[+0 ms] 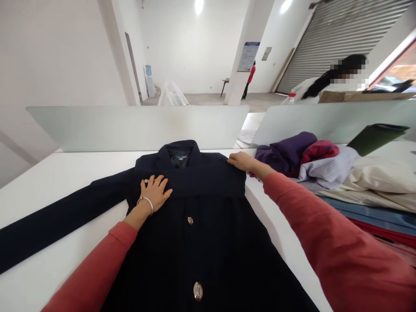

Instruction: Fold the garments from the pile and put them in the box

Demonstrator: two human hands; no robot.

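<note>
A dark navy blazer [214, 229] lies front up on a white table, its collar at the far end and metal buttons down the middle. One sleeve [204, 177] is folded flat across the chest; the other sleeve [81, 199] stretches out to the left. My left hand [154, 193], fingers spread, presses on the end of the folded sleeve. At the right shoulder, my right hand [242, 161] has its fingers closed on the cloth at the sleeve's fold. Its fingertips are partly hidden.
Several folded and crumpled garments [328, 164] are piled to the right of the blazer. Frosted divider panels [146, 125] run along the table's far edge. Beyond them are a person [312, 89] at the right, a plastic bag [172, 94] and a pillar [247, 52].
</note>
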